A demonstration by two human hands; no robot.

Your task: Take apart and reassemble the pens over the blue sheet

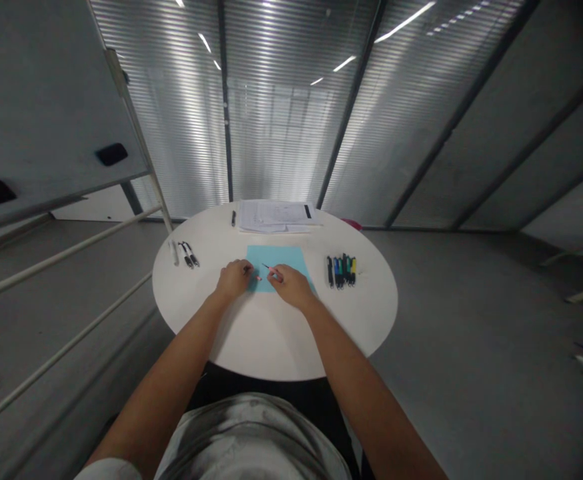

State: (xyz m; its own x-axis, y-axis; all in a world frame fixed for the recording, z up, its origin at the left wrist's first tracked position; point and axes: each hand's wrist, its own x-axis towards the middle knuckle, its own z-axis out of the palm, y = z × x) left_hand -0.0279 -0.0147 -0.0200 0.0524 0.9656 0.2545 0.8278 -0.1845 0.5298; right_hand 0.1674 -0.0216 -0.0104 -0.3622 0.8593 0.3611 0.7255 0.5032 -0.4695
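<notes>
Fingers of the right hand (290,283) pinch a slim red pen (270,270) over a light-blue paper sheet (277,261); the left hand (233,278), fingers curled, rests at the sheet's left edge on a round white table (271,333).

pens (340,271) right, pens (185,255) left, bare table (271,340) near.
</notes>
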